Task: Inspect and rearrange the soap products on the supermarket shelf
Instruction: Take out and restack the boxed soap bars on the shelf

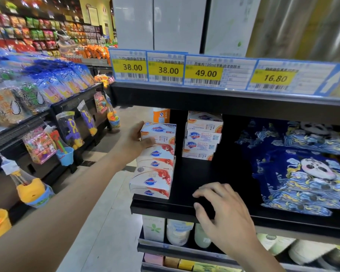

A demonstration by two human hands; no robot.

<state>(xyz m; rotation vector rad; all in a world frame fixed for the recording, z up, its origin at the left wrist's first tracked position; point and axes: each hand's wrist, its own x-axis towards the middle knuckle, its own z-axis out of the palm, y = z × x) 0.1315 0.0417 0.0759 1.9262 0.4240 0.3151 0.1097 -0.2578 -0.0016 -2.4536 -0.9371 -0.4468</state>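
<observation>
A stack of white soap boxes with red and blue logos (155, 163) stands at the left front corner of the black shelf (204, 173). My left hand (135, 138) grips the top box of that stack (161, 132), fingers behind it and thumb across its front. A second stack of soap boxes with orange print (202, 136) stands further back on the same shelf. My right hand (220, 205) rests on the shelf's front edge with spread, relaxed fingers and holds nothing.
Blue panda-print packages (302, 169) fill the right of the shelf. Price tags (204, 72) line the shelf above. Bottles and boxes (177, 230) sit on lower shelves. To the left, across a tiled aisle (110, 222), hang toys and snack bags (67, 138).
</observation>
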